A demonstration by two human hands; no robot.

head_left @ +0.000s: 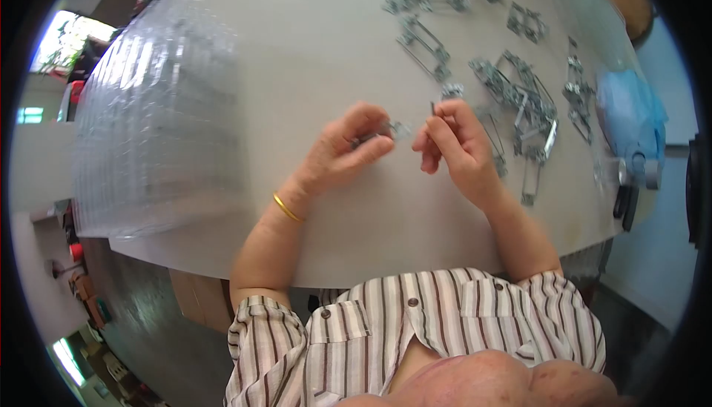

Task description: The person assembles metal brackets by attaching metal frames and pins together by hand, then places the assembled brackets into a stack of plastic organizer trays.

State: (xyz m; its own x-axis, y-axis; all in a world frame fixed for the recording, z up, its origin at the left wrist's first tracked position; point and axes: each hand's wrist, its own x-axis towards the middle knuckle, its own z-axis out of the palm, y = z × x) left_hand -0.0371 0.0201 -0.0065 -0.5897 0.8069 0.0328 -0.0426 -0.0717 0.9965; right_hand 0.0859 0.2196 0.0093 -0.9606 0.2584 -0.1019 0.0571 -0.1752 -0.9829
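My left hand point(345, 151), with a gold bangle on its wrist, is closed around a small metal part point(365, 140), whose end sticks out toward the right. Just across from it, my right hand point(458, 140) pinches a thin dark metal piece point(432, 109) between thumb and fingers. The hands are a short gap apart above the pale table point(356, 229). Behind and beside my right hand lie metal bracket assemblies point(519, 92), some in a tangled heap and some single.
Stacked clear plastic trays point(156, 125) stand at the left of the table. More metal frames point(424, 47) lie toward the back. On the right edge are a blue plastic bag point(632, 114), a tape roll point(651, 173) and a black-handled object point(625, 205).
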